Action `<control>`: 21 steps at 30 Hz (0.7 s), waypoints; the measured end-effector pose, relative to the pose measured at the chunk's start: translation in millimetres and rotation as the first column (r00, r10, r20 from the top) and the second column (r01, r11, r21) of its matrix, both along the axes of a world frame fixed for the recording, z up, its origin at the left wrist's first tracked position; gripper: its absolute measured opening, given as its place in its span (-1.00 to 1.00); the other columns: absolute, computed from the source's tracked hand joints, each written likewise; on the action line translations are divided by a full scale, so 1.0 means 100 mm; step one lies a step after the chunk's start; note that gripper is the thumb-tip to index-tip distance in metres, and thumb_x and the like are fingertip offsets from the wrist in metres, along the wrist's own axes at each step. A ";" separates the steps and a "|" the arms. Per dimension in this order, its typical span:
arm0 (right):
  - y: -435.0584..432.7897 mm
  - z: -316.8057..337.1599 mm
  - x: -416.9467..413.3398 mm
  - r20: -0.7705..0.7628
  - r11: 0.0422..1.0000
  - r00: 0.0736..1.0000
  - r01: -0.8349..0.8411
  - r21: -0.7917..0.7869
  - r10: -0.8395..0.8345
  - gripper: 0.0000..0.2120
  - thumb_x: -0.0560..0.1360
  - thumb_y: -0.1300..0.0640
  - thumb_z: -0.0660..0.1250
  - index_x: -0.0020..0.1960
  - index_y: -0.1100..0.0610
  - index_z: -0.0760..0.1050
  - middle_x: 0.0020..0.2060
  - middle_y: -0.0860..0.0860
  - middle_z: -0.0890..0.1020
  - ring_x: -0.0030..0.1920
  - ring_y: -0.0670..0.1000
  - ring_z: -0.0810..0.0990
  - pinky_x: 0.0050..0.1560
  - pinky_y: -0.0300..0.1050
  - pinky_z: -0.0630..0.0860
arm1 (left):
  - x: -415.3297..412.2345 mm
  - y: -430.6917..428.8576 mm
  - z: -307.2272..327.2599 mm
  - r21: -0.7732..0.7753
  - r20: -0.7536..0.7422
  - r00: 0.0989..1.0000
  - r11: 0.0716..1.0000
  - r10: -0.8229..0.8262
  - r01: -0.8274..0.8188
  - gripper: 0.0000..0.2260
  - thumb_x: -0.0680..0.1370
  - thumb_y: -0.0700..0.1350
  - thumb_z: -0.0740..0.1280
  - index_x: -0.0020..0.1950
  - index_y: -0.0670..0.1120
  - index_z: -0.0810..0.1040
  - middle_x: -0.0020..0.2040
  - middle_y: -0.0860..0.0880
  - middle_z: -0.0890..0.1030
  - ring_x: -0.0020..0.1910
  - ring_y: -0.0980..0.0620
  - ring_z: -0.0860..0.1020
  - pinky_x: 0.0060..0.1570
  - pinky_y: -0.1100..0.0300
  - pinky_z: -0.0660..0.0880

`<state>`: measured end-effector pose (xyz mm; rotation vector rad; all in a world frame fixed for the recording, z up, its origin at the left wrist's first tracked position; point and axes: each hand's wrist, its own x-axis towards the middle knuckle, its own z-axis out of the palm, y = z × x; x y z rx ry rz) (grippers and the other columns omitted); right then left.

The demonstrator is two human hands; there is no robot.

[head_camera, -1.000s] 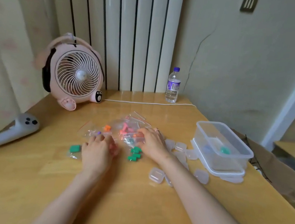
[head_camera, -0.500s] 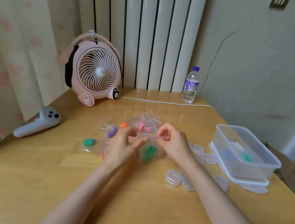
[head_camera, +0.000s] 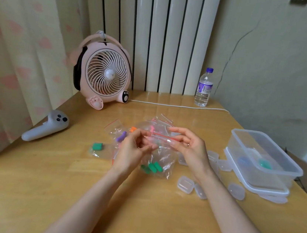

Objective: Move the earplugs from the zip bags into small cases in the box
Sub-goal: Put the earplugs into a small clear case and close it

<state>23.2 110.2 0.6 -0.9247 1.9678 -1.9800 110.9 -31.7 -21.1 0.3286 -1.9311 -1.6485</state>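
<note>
Both hands hold one clear zip bag [head_camera: 163,156] up above the table by its red-striped top edge. My left hand [head_camera: 132,150] pinches the left end and my right hand [head_camera: 191,150] pinches the right end. Green earplugs [head_camera: 152,168] hang in the bottom of that bag. More zip bags [head_camera: 153,125] with pink, orange and purple earplugs lie behind it, and one with a green earplug [head_camera: 97,146] lies to the left. Several small clear cases [head_camera: 185,184] are scattered right of my hands. The clear box [head_camera: 265,159] stands at the right with a green and a blue piece inside.
A pink desk fan [head_camera: 103,73] stands at the back left, its white cable [head_camera: 179,106] running along the back of the wooden table [head_camera: 43,190]. A water bottle [head_camera: 204,87] stands at the back. A grey controller [head_camera: 46,126] lies at the left edge.
My hands rose from the pile on the table, lifting one zip bag by its top edge. They have moved slightly apart along the seal, and the camera view shifted.
</note>
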 end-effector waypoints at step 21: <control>0.09 0.02 -0.03 -0.043 0.987 0.989 0.138 -0.084 -0.142 -0.67 0.45 0.43 0.30 -0.12 0.01 0.62 -0.28 0.01 0.70 -0.25 -0.03 0.67 -0.18 -0.24 0.58 | -0.02 -0.07 0.02 0.143 -0.045 0.956 0.949 0.291 -0.282 -0.86 0.50 -0.28 0.36 -0.02 -0.10 0.47 -0.22 -0.04 0.63 -0.28 -0.05 0.55 -0.44 0.22 0.53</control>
